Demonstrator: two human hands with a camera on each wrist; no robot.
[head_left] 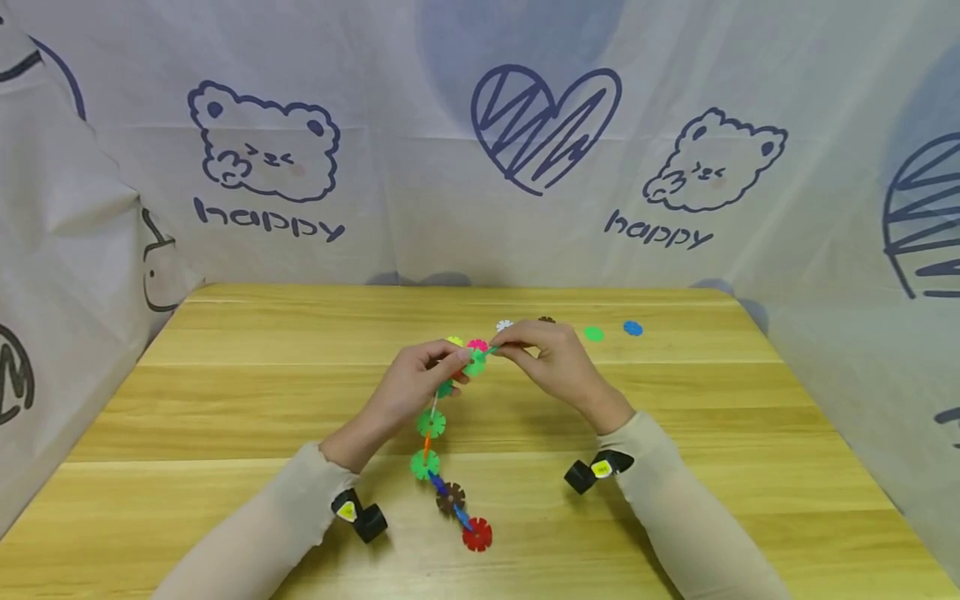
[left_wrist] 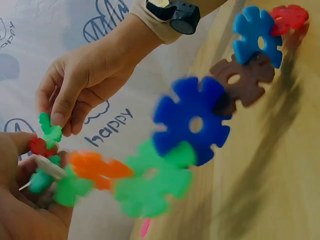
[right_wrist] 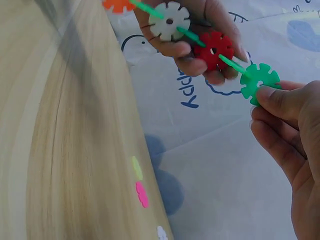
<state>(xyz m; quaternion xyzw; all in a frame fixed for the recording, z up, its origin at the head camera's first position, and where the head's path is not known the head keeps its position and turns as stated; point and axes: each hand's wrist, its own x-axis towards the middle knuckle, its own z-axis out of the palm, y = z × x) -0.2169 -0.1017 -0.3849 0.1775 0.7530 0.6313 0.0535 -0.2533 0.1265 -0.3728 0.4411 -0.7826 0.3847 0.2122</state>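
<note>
My left hand [head_left: 412, 379] grips the upper part of a chain of snowflake building discs, near a red disc [right_wrist: 220, 44]. A green snowflake disc [right_wrist: 248, 81] at the chain's upper end is pinched between thumb and fingers of my right hand [head_left: 558, 358]. Below the left hand the chain hangs down toward me. It runs through a white disc [right_wrist: 160, 25], an orange disc [left_wrist: 95, 167], a green disc [left_wrist: 132, 182], a dark blue disc [left_wrist: 175, 112], a brown disc [left_wrist: 255, 75] and a light blue disc [left_wrist: 247, 32]. Its lower end is a red disc [head_left: 468, 527].
Loose discs lie near the wooden table's [head_left: 262, 333] far edge: yellow [head_left: 453, 340], pink [head_left: 477, 343], white [head_left: 504, 324], dark brown [head_left: 547, 319], green [head_left: 594, 334] and blue [head_left: 633, 328]. A printed white cloth [head_left: 420, 192] hangs behind the table and along its sides.
</note>
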